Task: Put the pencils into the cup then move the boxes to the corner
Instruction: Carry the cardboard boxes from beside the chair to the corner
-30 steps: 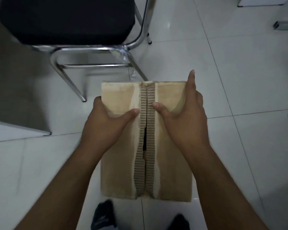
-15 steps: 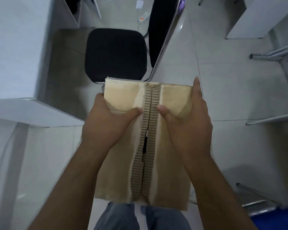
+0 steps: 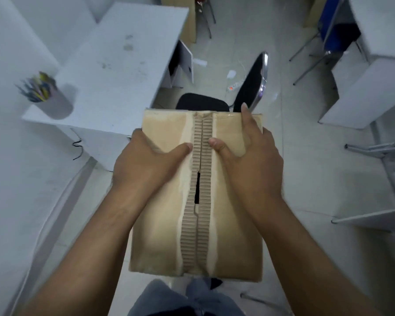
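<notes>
The person holds a cardboard box out in front of them with both hands, off the floor and above their jeans-clad legs. The box is closed. Its two top flaps meet along a middle seam edged with torn corrugated strips, and a dark slit gapes partway down.

The left hand grips the left side of the box. Its thumb lies flat across the top and points at the seam, while the other fingers curl over the left edge and are hidden. The right hand grips the right side the same way, with its thumb on the top just beside the seam. One of its fingers stretches straight out to the far edge, and the rest wrap over the right side.

To the left, on the near corner of a white table, stands a cup with coloured pencils sticking out of it, blurred. Beyond the far edge of the box is a black chair with a chrome frame, and a power strip lies on the floor past it.
</notes>
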`<state>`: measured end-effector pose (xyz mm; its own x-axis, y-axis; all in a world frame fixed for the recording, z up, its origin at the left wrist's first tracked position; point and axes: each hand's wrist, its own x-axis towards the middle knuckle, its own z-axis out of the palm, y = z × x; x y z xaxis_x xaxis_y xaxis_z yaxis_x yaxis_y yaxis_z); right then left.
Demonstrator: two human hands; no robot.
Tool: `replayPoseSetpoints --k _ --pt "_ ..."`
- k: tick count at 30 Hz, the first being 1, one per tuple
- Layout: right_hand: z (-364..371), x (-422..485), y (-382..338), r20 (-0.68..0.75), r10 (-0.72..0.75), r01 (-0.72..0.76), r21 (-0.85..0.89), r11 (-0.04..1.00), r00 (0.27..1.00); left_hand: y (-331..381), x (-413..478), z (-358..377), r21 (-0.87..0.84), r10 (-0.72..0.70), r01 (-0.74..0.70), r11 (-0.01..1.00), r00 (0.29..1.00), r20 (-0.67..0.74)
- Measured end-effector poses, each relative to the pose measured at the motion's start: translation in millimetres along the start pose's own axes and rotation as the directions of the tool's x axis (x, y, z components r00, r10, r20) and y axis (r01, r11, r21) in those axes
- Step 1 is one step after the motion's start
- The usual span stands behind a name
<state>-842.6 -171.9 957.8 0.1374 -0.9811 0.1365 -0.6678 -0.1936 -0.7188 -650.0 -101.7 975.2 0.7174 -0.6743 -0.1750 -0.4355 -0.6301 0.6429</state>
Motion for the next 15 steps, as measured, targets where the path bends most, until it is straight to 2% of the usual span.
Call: replayPoseSetpoints --k 4,9,15 --pt "-3.8 -39.9 -41.1 0.032 -0.132 0.132 0.022 0.991 0.991 -33.1 -45.8 -56.0 -0.025 -0.006 0.004 1.000 0.997 -0.078" --pt "9.8 -112.3 -88.8 0.096 -0.218 0.208 0.105 0.972 0.971 -96.3 -107.5 -120.8 -0.040 -0.047 0.041 0.998 0.985 -0.166" --pt "43.3 -246.3 -163.7 0.249 -0.389 0.347 0.195 0.917 0.887 -215.2 -214.3 -216.8 -0.096 -0.205 0.185 0.978 0.936 -0.286"
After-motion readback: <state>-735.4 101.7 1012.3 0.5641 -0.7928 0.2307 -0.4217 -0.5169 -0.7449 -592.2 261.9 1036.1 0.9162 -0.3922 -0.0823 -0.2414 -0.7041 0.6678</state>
